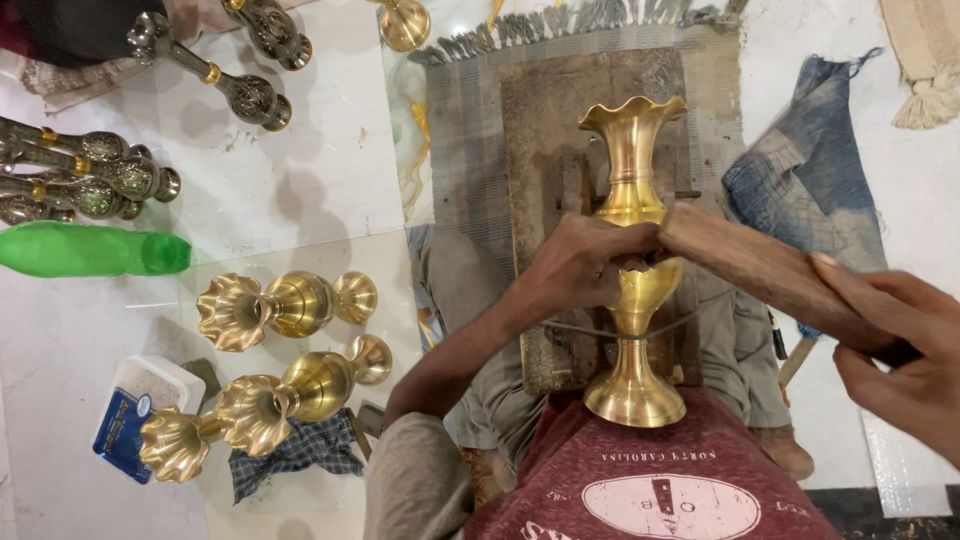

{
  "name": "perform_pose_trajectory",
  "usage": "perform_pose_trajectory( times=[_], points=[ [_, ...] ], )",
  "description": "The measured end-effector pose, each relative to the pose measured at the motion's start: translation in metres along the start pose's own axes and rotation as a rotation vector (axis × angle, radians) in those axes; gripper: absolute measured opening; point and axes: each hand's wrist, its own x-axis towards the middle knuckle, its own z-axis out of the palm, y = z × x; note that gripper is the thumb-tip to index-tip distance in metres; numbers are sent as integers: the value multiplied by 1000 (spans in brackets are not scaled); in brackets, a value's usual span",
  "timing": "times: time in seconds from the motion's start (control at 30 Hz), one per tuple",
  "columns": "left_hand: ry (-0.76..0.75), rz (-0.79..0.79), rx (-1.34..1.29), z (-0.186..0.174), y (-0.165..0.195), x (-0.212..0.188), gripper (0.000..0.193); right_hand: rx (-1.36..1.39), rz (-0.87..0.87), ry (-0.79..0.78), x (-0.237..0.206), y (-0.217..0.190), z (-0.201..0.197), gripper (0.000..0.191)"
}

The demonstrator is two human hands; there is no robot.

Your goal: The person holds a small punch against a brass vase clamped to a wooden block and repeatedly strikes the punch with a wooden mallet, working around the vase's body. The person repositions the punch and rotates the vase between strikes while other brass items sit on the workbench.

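The left hand (pixel 580 265) fingers grip the vase (pixel 633 270) at its middle, its long way pointing away from the person, while the right hand (pixel 900 350) fingers hold a stick (pixel 770 270) against its right side.

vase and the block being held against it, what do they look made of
The vase looks like polished brass: bright golden, mirror-like sheen. The block in the right hand looks like bare wood: dull brown, rough and worn, though it is blurred. The left hand steadies the vase.

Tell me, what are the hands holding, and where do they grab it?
The left hand grips the brass vase around its middle. The right hand holds a wooden mallet by its lower end.
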Motion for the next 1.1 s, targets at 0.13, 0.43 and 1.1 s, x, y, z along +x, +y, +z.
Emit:
perform_pose_trajectory(
  times=[0.13,0.43,1.1],
  points=[
    [-68,119,6,-6,-8,9,58,62,91,117,-31,-15,21,63],
    [-400,238,74,-13,-17,29,61,-5,-49,457,-68,-24,73,58],
    [658,-198,-615,38,22,-29,34,302,-90,518,-36,-3,116,67]
  ],
)
